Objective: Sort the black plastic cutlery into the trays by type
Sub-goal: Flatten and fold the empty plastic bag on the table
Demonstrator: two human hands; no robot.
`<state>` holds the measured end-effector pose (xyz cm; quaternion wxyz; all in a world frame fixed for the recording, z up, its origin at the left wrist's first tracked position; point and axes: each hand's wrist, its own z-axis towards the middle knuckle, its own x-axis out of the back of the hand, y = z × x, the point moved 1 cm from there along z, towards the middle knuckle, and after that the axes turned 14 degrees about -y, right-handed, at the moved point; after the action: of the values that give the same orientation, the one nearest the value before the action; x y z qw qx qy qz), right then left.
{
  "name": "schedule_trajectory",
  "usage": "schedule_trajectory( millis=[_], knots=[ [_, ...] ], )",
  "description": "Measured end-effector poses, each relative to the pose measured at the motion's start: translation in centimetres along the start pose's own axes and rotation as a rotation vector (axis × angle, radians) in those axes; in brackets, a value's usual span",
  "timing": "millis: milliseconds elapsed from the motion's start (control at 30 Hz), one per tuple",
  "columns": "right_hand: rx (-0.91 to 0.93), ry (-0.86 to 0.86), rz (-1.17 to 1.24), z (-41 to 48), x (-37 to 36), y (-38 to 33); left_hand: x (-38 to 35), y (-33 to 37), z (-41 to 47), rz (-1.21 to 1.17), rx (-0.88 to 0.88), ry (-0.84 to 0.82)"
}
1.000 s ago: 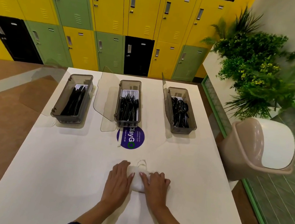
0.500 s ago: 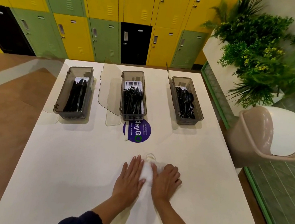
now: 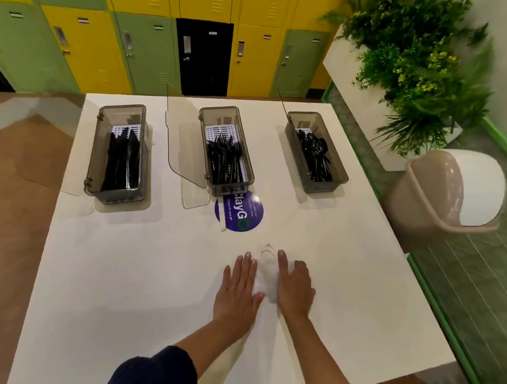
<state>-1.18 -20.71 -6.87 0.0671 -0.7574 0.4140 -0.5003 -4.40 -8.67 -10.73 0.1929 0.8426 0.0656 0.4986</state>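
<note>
Left tray: smoky translucent plastic tray (image 3: 119,156) at the far left of the white surface (image 3: 127,272), holding black plastic knives (image 3: 122,159) laid lengthwise, its clear lid (image 3: 77,144) folded open to its left.
Middle tray: matching grey tray (image 3: 226,151) holding black plastic forks (image 3: 224,161), clear lid (image 3: 184,148) open to its left; its near end sits on a round purple sticker (image 3: 242,211) with white lettering.
Right tray: third grey tray (image 3: 316,153) near the far right edge, holding black plastic spoons (image 3: 314,157).
Left hand: left hand (image 3: 238,292) palm down on the surface, fingers (image 3: 245,264) straight and pressed together, thumb touching a small crumpled clear plastic wrapper (image 3: 265,276); dark blue sleeve (image 3: 156,374) on the forearm.
Wrapper: lies between both hands, near the front centre, well apart from the trays.
Right hand: right hand (image 3: 294,288) palm down just beside the wrapper, forefinger extended along it, other fingers curled; nothing pinched.
Beyond the surface: beige swing-lid bin (image 3: 450,190) stands on the floor to the right, below a white planter of green foliage (image 3: 421,62); yellow, green and black lockers (image 3: 171,22) line the back wall.
</note>
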Motion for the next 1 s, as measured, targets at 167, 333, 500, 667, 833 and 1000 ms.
schedule_trajectory(
  millis=[167, 333, 500, 667, 833, 1000],
  knots=[
    [-0.064, -0.163, 0.065, -1.0, -0.5, -1.0, -0.1, -0.1, -0.4, 0.264, 0.028, 0.003],
    [-0.003, -0.337, 0.021, -1.7, -0.5, -0.3, 0.4, 0.0, -1.0, 0.361, 0.014, -0.076],
    [0.1, -0.225, 0.2, -1.7, 0.2, 1.4, 0.9, -1.0, -1.6, 0.134, 0.023, -0.134],
    [0.131, -0.198, 0.251, -0.5, 3.1, 2.0, 1.2, 1.4, -1.4, 0.235, -0.038, -0.065],
    [0.214, -0.057, 0.297, 2.3, 12.1, 3.7, 2.2, 8.1, 1.5, 0.409, -0.016, -0.038],
    [0.297, 0.101, 0.55, 4.8, 24.5, 6.3, 3.8, 17.9, 5.5, 0.245, -0.135, 0.066]
  ],
)
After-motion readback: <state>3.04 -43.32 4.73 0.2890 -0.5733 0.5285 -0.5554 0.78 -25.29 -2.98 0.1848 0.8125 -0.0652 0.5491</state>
